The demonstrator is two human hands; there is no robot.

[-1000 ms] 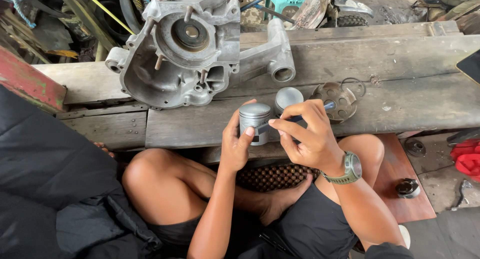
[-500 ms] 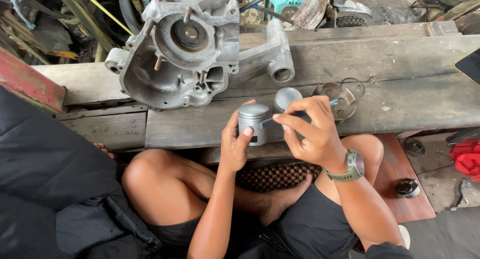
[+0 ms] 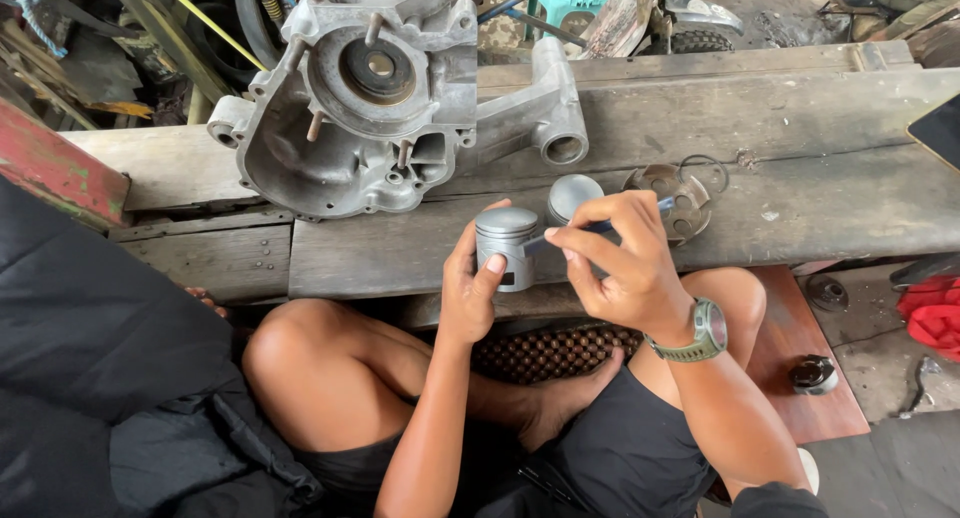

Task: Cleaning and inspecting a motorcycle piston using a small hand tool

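Second piston [image 3: 575, 195] half behind hand [image 3: 620, 268]

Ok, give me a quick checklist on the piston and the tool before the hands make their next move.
1. Left hand has a grip on the piston: ok, thumb and fingers wrap it.
2. Piston upright, crown up: ok.
3. Right hand holds the thin tool: ok.
4. Tool tip touching the piston's side: cannot tell exactly.
5. Second piston resting on the wooden bench: ok.
6. Engine casing away from both hands: ok.
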